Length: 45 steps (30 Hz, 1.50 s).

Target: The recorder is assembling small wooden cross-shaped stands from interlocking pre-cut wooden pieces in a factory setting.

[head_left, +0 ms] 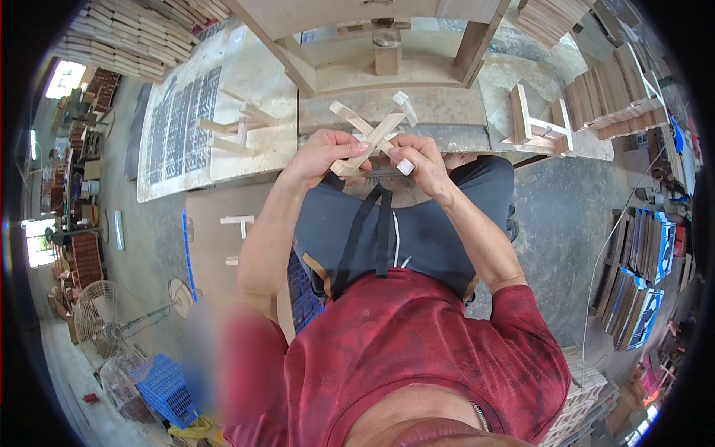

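Observation:
Two pale wooden strips cross in an X over my lap, close to the bench's near edge. My left hand is closed round the lower left end of one wooden strip, whose far end carries a short light crosspiece. On the other side, my right hand pinches the second wooden strip near its lower right end. Where they cross, the fingertips of both hands come close together. I cannot tell whether the strips are joined there.
A large wooden frame stands on the bench ahead. Small wooden assemblies lie at left and right. Stacked strips rise at far left and right. A floor fan and blue crate stand lower left.

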Tool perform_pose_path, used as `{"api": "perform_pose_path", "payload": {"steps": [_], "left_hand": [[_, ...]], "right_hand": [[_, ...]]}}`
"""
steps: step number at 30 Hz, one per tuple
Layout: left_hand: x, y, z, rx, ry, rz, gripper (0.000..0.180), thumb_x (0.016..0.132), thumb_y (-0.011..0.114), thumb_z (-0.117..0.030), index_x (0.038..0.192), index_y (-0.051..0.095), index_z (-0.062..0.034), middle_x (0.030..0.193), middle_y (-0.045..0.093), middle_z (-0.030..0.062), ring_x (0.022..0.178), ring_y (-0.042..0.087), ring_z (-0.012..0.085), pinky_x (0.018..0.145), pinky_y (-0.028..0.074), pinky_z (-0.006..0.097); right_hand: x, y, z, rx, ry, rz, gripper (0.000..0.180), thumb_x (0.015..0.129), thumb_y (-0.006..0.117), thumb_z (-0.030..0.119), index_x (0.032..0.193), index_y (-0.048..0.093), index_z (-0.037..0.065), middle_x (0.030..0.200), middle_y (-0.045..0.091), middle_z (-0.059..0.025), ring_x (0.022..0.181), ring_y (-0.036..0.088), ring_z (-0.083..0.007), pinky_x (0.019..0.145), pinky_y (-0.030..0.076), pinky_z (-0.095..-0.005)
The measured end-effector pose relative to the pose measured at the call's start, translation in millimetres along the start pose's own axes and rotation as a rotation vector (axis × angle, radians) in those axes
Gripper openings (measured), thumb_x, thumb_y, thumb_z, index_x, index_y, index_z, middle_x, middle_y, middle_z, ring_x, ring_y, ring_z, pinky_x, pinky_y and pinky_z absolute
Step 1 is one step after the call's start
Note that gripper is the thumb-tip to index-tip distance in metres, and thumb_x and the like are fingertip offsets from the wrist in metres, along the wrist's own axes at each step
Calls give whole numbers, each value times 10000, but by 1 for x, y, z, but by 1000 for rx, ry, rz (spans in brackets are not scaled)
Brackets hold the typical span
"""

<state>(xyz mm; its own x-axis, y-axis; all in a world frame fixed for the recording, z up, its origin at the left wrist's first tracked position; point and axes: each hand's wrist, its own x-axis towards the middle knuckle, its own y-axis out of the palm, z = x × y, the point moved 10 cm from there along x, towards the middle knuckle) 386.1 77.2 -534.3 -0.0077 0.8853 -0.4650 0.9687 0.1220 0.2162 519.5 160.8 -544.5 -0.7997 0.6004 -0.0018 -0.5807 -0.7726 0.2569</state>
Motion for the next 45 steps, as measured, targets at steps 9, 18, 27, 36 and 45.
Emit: {"api": "perform_pose_path", "payload": {"steps": [9, 18, 27, 36, 45], "left_hand": [[9, -10, -60, -75, 490, -274, 336, 960, 719, -242, 1150, 711, 36, 809, 741, 62, 621, 639, 127, 560, 506, 277], [53, -28, -137, 722, 702, -665, 326, 901, 753, -266, 1091, 742, -1, 755, 728, 116, 654, 667, 182, 638, 515, 338], [93, -44, -151, 867, 632, -666, 379, 897, 729, -317, 1102, 737, 1, 934, 758, 188, 934, 733, 322, 840, 548, 417], [94, -48, -153, 886, 648, -648, 356, 898, 724, -284, 1097, 731, 12, 932, 764, 177, 923, 734, 322, 833, 547, 417], [85, -46, -153, 835, 635, -660, 339, 891, 738, -285, 979, 700, 40, 938, 727, 250, 917, 700, 420, 827, 536, 473]], "right_hand": [[53, -38, 16, 132, 42, -244, 326, 953, 535, 241, 895, 714, -25, 649, 589, -50, 563, 538, -120, 511, 365, -266], [125, -82, 54, 113, -286, -536, 222, 1000, 425, 165, 880, 521, 5, 671, 570, -111, 516, 577, -189, 440, 444, -338], [149, -97, 65, -78, -247, -585, 357, 1028, 403, 216, 864, 600, -31, 696, 627, -130, 546, 609, -217, 522, 488, -368], [21, -102, 80, -495, -353, -539, 382, 1093, 465, 286, 1022, 659, -36, 942, 692, -128, 918, 661, -208, 874, 502, -345], [-124, -170, 55, -611, -108, -651, 371, 1093, 478, 262, 976, 655, -43, 864, 676, -94, 826, 617, -154, 810, 500, -313]]}}
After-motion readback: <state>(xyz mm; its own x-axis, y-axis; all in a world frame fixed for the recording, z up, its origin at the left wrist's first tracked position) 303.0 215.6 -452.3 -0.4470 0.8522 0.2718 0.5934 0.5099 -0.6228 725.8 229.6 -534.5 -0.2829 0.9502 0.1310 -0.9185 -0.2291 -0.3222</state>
